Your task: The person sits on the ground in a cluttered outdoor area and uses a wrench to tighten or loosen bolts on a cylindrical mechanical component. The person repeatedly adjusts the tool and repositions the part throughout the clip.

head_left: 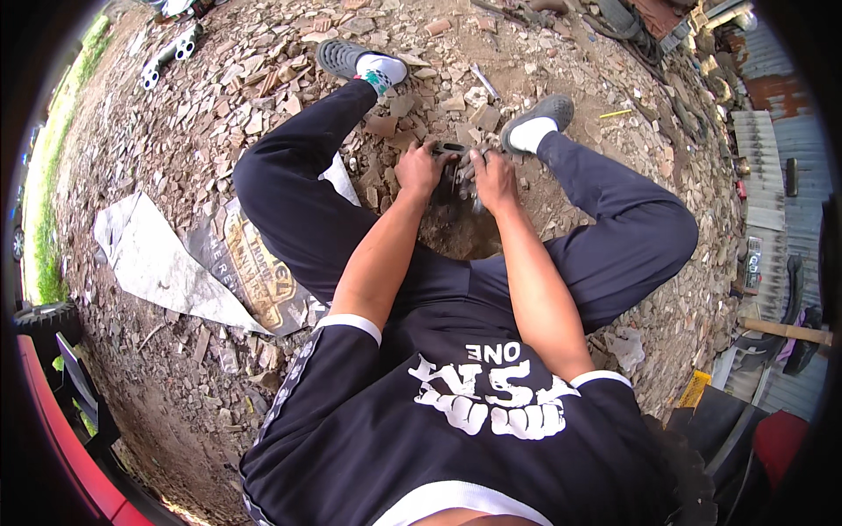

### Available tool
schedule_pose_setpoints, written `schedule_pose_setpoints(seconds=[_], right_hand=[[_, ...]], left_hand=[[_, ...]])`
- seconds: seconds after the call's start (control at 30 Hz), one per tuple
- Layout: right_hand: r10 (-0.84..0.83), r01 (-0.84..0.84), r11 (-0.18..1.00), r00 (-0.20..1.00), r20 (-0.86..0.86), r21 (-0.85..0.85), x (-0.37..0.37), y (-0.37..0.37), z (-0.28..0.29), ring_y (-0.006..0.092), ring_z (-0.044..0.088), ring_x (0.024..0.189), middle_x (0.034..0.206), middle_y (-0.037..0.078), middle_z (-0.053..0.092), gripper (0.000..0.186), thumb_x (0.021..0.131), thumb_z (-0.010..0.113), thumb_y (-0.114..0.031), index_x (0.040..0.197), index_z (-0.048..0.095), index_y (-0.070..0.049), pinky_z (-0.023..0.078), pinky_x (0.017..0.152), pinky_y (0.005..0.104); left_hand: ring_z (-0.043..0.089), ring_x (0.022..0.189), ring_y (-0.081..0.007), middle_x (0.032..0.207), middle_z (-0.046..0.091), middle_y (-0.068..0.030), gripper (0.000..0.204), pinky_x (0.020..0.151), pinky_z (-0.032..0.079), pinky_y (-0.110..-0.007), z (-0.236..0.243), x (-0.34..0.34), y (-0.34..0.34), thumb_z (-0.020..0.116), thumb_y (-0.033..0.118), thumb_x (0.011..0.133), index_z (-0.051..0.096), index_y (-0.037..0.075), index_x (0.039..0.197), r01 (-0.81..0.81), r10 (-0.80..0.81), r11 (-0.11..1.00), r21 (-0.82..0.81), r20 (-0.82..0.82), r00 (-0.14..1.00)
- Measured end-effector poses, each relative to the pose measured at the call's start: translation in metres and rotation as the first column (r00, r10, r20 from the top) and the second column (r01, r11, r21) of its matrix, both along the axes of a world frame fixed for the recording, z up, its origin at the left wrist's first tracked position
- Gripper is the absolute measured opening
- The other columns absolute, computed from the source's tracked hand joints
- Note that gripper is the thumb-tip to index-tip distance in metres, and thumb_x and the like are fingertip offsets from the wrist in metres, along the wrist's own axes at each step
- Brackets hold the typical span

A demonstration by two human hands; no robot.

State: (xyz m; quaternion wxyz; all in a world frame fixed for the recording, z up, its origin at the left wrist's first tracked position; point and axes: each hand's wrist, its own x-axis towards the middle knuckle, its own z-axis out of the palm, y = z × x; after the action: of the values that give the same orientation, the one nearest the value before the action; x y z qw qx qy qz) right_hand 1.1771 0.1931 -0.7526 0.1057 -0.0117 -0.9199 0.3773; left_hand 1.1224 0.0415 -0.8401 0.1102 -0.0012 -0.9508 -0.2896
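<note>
Dark metal part (456, 171) on rubble-strewn ground (263, 88) between spread legs, near shallow hole (456, 232). Left hand (419, 168) closed over its left end; right hand (494, 180) clamped on right side. Grey shoes (535, 118) beyond. Printed sheet (219, 263) under left thigh.

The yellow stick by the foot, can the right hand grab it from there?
Probably not as things stand. The yellow stick lies on the rubble past the shoe, and the right hand is down between the legs, wrapped on a dark metal part.
</note>
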Motion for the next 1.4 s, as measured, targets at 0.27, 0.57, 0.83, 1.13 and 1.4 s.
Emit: schedule_pose_setpoints(seconds=[0.27,0.57,0.83,1.13,1.4], right_hand=[[-0.018,0.013,0.998,0.997,0.078,0.062,0.003,-0.009,-0.006,0.0491,0.064,0.093,0.093,0.031,0.067,0.036,0.098,0.058,-0.027,0.109,0.061,0.007,0.05,0.083,0.0534],[-0.115,0.117,0.993,0.987,-0.111,0.012,0.007,-0.02,-0.009,0.0482,0.065,0.088,0.088,0.028,0.068,0.035,0.097,0.06,-0.031,0.099,0.066,0.003,0.05,0.078,0.0534],[0.085,-0.143,0.935,0.979,0.186,0.323,-0.036,-0.023,0.011,0.0465,0.065,0.097,0.097,0.03,0.068,0.044,0.093,0.064,-0.038,0.094,0.068,0.006,0.052,0.086,0.0513],[0.001,-0.179,0.902,0.91,0.415,0.392,-0.038,-0.012,-0.032,0.0412,0.065,0.104,0.104,0.028,0.069,0.053,0.094,0.063,-0.045,0.099,0.071,0.006,0.052,0.092,0.0461],[-0.079,0.028,0.977,0.969,0.235,0.21,-0.045,-0.012,-0.024,0.0428,0.066,0.099,0.099,0.029,0.069,0.048,0.094,0.063,-0.042,0.098,0.069,0.005,0.052,0.089,0.0477]], left_hand=[[0.064,0.111,-0.0381,0.126,0.062,-0.0219,0.062,0.093,0.053,-0.047,0.006,-0.017,0.005,0.076,0.059,0.077,0.07,0.021,0.125,-0.079,0.029,0.983,0.168,0.281,0.959],[0.065,0.114,-0.0364,0.122,0.066,-0.0245,0.104,0.094,0.053,-0.044,0.023,0.004,0.008,0.068,0.083,0.065,0.061,-0.001,0.126,-0.308,0.193,0.945,0.107,0.579,0.793],[0.066,0.113,-0.0328,0.121,0.069,-0.0195,0.09,0.094,0.053,-0.044,0.017,0.0,0.013,0.071,0.077,0.067,0.07,0.002,0.117,-0.41,0.184,0.893,0.182,0.685,0.705],[0.068,0.093,-0.0208,0.107,0.072,-0.0138,0.058,0.076,0.054,-0.033,-0.046,0.0,-0.014,0.087,0.024,0.072,0.066,-0.001,0.119,-0.075,-0.336,0.868,0.491,0.691,0.639],[0.067,0.113,-0.0313,0.116,0.07,-0.0219,0.072,0.095,0.052,-0.039,-0.06,0.004,-0.02,0.083,0.044,0.071,0.064,0.001,0.126,-0.047,-0.138,0.96,0.275,0.614,0.777]])
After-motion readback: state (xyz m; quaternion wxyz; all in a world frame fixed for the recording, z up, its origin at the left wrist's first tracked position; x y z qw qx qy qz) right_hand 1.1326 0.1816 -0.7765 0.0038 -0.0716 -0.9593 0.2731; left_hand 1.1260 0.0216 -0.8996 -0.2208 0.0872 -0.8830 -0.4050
